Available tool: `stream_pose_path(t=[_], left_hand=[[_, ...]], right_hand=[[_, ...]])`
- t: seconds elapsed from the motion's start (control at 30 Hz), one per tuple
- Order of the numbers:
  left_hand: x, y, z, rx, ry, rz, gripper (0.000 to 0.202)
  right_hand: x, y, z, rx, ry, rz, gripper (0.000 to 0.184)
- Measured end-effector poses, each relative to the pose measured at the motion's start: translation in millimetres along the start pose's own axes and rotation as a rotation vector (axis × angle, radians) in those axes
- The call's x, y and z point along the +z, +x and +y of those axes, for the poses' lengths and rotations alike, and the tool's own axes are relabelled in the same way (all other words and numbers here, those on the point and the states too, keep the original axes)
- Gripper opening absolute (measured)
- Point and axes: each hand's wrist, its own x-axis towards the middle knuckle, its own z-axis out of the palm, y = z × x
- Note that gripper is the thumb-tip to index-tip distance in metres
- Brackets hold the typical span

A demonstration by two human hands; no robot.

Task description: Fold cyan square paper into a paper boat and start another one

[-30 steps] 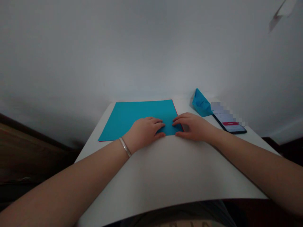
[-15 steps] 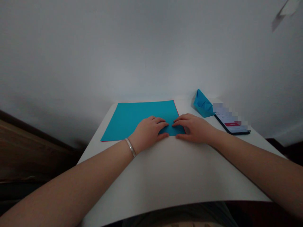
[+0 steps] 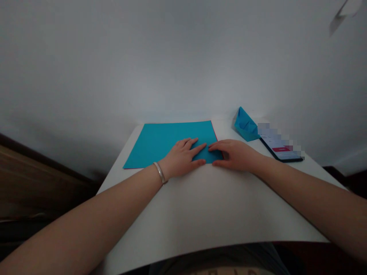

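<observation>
Blue paper (image 3: 160, 139) flat on worktop (image 3: 206, 206), long axis left-right, stretching leftward beyond hands. Left hand (image 3: 181, 157) splayed on near edge, closer to paper's middle; right hand (image 3: 236, 154) at right corner, thumb and fingers parted, apparently touching.

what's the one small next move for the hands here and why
Probably pinch the near right corner of the blue sheet with the right hand while the left hand steadies the sheet. The right hand is arched open at that corner, and the left hand lies spread across the near edge beside it.
</observation>
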Motion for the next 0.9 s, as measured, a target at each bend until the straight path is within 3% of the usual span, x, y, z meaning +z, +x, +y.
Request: stream_pose_path(t=[0.37, 0.63, 0.73, 0.9], left_hand=[[4.4, 0.9, -2.3, 0.053, 0.020, 0.079, 0.047], [-4.1, -1.4, 1.8, -0.009, -0.038, 0.060, 0.076], [-10.0, -2.7, 3.7, 0.014, -0.013, 0.069, 0.065], [-16.2, -5.5, 6.4, 0.082, 0.041, 0.089, 0.055]], right_hand=[[-1.1, 0.2, 4.0, -0.031, 0.061, 0.010, 0.049], [-4.2, 1.6, 4.7, 0.004, 0.016, -0.059, 0.053], [-5.0, 3.0, 1.1, -0.010, 0.020, -0.038, 0.058], [-7.3, 4.1, -7.0, -0.050, 0.034, -0.006, 0.042]])
